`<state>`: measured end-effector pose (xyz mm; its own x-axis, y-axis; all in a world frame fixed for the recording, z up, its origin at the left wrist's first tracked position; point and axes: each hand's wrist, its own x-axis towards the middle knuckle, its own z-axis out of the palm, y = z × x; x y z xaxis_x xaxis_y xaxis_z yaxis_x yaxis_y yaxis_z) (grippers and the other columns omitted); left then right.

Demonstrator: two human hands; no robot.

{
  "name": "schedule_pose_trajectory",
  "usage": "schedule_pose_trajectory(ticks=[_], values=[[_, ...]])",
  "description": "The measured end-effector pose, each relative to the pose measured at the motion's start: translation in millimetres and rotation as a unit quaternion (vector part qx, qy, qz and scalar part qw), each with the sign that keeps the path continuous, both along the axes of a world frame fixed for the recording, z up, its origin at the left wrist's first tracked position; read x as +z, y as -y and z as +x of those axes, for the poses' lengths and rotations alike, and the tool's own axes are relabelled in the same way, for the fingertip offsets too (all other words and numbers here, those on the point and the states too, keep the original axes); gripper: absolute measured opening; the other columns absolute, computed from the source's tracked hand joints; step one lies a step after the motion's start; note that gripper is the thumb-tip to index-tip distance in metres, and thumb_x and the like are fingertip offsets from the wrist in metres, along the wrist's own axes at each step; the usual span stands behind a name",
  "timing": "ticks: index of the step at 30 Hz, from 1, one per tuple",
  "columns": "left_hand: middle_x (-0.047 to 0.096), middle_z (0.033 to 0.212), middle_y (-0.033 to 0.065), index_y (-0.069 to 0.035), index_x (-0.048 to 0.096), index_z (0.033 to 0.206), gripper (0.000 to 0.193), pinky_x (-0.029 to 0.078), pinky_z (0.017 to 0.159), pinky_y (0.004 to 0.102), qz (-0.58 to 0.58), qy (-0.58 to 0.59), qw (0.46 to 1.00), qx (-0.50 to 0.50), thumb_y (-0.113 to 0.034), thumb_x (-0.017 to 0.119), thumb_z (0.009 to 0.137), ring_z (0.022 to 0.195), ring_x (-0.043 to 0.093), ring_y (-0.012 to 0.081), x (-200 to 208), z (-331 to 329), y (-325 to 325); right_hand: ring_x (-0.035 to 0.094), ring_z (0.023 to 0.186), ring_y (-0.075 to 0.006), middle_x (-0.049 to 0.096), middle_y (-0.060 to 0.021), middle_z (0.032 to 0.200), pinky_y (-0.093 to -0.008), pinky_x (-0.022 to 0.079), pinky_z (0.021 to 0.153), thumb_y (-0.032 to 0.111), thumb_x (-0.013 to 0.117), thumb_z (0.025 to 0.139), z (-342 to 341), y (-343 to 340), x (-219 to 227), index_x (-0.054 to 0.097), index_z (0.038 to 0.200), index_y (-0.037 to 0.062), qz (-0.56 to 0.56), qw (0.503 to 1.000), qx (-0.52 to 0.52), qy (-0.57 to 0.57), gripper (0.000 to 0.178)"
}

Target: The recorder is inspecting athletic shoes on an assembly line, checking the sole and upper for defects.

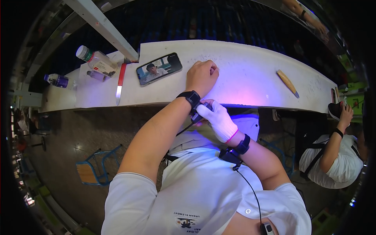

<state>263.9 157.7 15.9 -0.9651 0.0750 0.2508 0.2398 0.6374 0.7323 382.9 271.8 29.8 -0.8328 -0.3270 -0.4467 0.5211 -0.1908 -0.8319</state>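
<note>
My left hand point(202, 77) rests as a closed fist on the white work table point(243, 70), with nothing visible in it. A black band point(190, 96) circles its wrist. My right hand point(217, 117), in a white glove, sits just below the table's front edge and touches a small dark device point(200, 112) at the left wrist band. A black strap with a cable point(239, 148) is on my right wrist.
A phone point(159, 68) with a lit screen lies left of my fist. A red-handled knife point(120, 83), a white bottle point(96, 60) and a purple bottle point(57, 80) lie farther left. A wooden-handled knife point(287, 82) lies right. Another person point(337, 156) sits at right. A blue chair point(96, 167) stands below.
</note>
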Motion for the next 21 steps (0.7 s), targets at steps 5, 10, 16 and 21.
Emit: schedule_pose_trajectory(ticks=[5, 10, 16, 21], values=[[0.072, 0.083, 0.0037, -0.011, 0.074, 0.09, 0.008, 0.054, 0.079, 0.044, -0.068, -0.074, 0.995, -0.025, -0.019, 0.073, 0.09, 0.087, 0.066, 0.0285, -5, 0, -3, 0.075, 0.088, -0.0179, 0.072, -0.0129, 0.104, -0.0318, 0.063, 0.075, 0.028, 0.075, 0.101, 2, 0, 0, 0.057, 0.129, -0.0074, 0.036, 0.999, -0.012, -0.01, 0.048], [0.072, 0.083, 0.0034, -0.011, 0.074, 0.09, 0.008, 0.054, 0.078, 0.0434, -0.08, -0.088, 0.993, -0.023, -0.018, 0.073, 0.089, 0.087, 0.066, 0.0285, -4, 1, -3, 0.075, 0.083, -0.0179, 0.073, -0.0136, 0.102, -0.032, 0.063, 0.075, 0.03, 0.076, 0.101, 5, 5, 0, 0.057, 0.128, -0.007, 0.065, 0.998, 0.012, 0.006, 0.049], [0.071, 0.082, 0.0041, -0.01, 0.076, 0.09, 0.009, 0.054, 0.077, 0.0414, -0.012, -0.008, 1.0, -0.003, -0.019, 0.075, 0.089, 0.086, 0.066, 0.0269, 0, 1, -2, 0.075, 0.08, -0.0178, 0.075, -0.0134, 0.098, -0.0317, 0.063, 0.074, 0.031, 0.076, 0.101, 1, 9, 2, 0.057, 0.127, -0.0068, 0.037, 0.999, 0.011, 0.035, 0.05], [0.071, 0.081, 0.0038, -0.01, 0.075, 0.09, 0.009, 0.054, 0.077, 0.0409, -0.03, -0.012, 0.999, -0.008, -0.019, 0.075, 0.09, 0.086, 0.065, 0.0261, 1, 1, -3, 0.075, 0.079, -0.0175, 0.075, -0.0129, 0.097, -0.0316, 0.063, 0.073, 0.037, 0.076, 0.1, 2, -6, 7, 0.057, 0.132, -0.0071, 0.042, 0.998, 0.034, 0.026, 0.058]])
